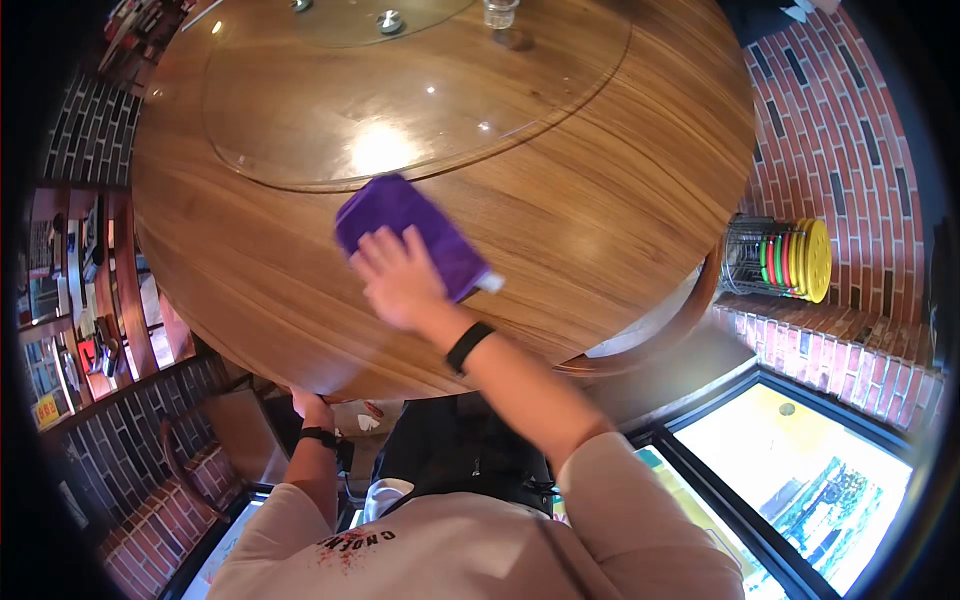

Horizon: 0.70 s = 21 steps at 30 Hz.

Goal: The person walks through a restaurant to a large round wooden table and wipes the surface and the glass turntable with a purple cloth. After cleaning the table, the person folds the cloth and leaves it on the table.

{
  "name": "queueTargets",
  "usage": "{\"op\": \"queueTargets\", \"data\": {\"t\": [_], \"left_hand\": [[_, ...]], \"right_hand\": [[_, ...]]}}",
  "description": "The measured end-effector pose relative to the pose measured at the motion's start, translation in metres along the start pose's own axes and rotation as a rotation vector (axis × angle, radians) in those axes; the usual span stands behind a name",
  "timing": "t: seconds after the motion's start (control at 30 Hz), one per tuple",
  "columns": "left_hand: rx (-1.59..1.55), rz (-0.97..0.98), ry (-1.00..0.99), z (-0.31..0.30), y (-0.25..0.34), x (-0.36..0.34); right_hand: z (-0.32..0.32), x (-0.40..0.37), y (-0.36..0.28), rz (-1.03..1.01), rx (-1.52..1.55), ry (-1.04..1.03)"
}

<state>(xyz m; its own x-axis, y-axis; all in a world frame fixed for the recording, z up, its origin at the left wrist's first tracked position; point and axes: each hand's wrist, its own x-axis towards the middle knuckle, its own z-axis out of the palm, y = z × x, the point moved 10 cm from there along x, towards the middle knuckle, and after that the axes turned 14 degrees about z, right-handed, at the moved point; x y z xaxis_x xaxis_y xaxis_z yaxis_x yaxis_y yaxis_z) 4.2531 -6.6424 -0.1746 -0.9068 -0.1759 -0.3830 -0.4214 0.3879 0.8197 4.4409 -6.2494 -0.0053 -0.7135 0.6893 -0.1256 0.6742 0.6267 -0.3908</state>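
Observation:
A folded purple cloth (430, 226) with a small white tag lies on the round wooden table (560, 230), near its front. My right hand (398, 282) presses flat on the cloth's near side, fingers stretched and slightly spread. At the table's front edge, left of my body, is my left hand (312, 405); its fingers are mostly hidden by the edge, so I cannot see how they are closed. A dark band circles each wrist.
A round glass turntable (300, 140) covers the table's middle, with a clear drinking glass (500, 13) and a small metal knob (389, 21) on it. A chair (225, 440) stands at the left. Colourful round stools (812, 260) are stacked by the brick wall at right.

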Motion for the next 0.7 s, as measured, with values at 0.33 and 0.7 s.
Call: {"op": "queueTargets", "data": {"t": [0.33,0.7], "left_hand": [[0.002,-0.050,0.023,-0.008,-0.025,0.016],[0.179,0.075,0.104,-0.013,-0.006,-0.005]], "right_hand": [[-0.075,-0.024,0.126,0.209,-0.184,0.166],[-0.097,-0.027,0.303,0.693,-0.314,0.256]]}}
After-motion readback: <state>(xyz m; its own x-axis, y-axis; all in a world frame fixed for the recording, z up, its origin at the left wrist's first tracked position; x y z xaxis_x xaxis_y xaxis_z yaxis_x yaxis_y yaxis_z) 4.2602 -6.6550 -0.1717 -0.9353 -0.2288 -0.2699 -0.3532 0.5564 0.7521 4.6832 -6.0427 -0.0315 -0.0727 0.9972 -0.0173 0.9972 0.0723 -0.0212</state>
